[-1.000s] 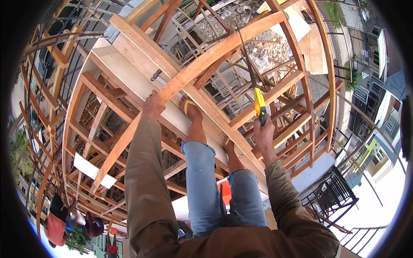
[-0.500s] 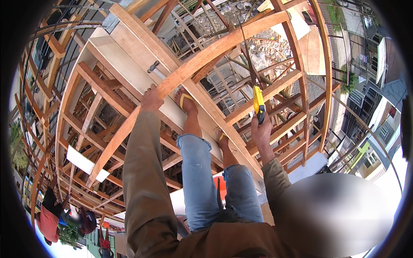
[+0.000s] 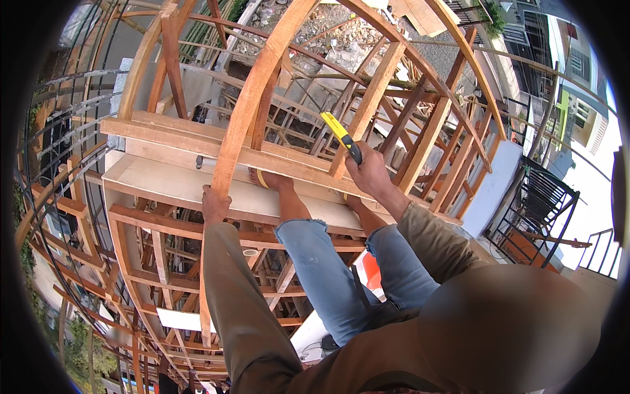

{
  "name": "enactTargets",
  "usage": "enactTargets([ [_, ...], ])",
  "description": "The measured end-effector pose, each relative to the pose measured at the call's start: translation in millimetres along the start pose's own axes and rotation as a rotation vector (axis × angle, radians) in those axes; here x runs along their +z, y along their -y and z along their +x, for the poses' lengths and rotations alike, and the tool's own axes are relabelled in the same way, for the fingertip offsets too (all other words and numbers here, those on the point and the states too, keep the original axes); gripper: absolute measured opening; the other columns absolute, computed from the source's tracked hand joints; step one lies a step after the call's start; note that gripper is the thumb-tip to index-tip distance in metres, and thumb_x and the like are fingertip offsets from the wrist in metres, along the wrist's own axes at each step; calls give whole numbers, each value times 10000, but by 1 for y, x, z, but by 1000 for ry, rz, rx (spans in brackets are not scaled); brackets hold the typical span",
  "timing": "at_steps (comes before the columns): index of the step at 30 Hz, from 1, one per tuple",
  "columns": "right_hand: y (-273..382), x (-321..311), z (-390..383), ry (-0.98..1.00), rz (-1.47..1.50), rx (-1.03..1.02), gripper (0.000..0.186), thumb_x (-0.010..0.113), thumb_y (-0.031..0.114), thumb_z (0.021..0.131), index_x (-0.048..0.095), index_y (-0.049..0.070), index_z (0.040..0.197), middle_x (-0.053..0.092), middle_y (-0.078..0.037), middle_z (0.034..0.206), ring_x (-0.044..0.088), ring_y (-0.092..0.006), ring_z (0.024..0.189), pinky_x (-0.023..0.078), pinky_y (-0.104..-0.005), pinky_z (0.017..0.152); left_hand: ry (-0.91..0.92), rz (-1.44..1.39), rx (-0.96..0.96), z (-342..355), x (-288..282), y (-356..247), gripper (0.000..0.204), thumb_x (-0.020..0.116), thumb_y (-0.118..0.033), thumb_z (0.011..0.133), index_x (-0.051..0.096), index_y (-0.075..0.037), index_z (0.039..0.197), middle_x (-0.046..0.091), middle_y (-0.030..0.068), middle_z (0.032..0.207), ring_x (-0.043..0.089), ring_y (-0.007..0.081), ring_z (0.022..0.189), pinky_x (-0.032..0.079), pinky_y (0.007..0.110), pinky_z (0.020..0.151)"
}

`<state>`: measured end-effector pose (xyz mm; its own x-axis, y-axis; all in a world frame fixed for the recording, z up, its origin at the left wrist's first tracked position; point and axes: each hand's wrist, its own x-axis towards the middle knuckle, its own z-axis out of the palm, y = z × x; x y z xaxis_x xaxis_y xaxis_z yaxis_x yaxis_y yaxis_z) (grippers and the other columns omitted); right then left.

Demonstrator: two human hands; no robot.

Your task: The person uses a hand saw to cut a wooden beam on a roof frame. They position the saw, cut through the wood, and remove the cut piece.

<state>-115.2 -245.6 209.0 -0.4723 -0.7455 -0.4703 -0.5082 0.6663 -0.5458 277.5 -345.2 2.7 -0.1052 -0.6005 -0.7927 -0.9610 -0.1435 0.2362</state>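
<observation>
My left hand (image 3: 215, 205) is closed around a long wooden beam (image 3: 248, 108), which runs from beside my left arm up past the top of the view. In my right hand (image 3: 371, 172) is a handsaw (image 3: 340, 132) with a yellow and black handle. Its thin blade shows nearly edge-on, pointing up and left, apart from the beam. The saw is held above the timber framing, right of the beam. A hammer (image 3: 202, 161) lies on the pale ledge (image 3: 154, 178) just left of the beam, its handle partly hidden behind the beam.
My sandalled feet stand on the narrow ledge, behind a horizontal timber rail (image 3: 289, 164). Open roof framing (image 3: 164, 282) drops away below. Rubble (image 3: 328, 39) lies far beneath. Overhead cables (image 3: 72, 85) run along the left. A black metal frame (image 3: 541, 197) stands at right.
My view has turned, so the ledge now runs more level across. The beam stands steeper, still in my left hand. The saw has swung left toward the beam in my right hand.
</observation>
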Motion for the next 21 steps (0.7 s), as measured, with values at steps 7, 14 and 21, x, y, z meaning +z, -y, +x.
enactTargets([
  [7,27,-10,-2,-20,-86,13,426,701,382,945,594,-17,1048,540,-130,633,541,-287,557,458,-430,577,-17,23,-5,-1,0,4,652,819,-179,739,402,38,1192,600,307,1145,609,462,1104,524,501,962],
  [14,65,-9,-17,19,-4,-166,443,664,324,978,569,0,1264,617,-125,739,618,-258,654,491,-387,633,-10,71,-81,2,1,8,690,840,-199,725,406,14,1218,601,245,1175,603,411,1140,533,478,969],
  [21,98,3,-26,207,10,-236,485,630,201,989,486,46,1426,669,-187,963,687,-297,822,535,-378,750,-27,57,-58,-5,-3,2,698,869,-205,705,424,0,1203,614,227,1175,617,390,1136,538,465,967],
])
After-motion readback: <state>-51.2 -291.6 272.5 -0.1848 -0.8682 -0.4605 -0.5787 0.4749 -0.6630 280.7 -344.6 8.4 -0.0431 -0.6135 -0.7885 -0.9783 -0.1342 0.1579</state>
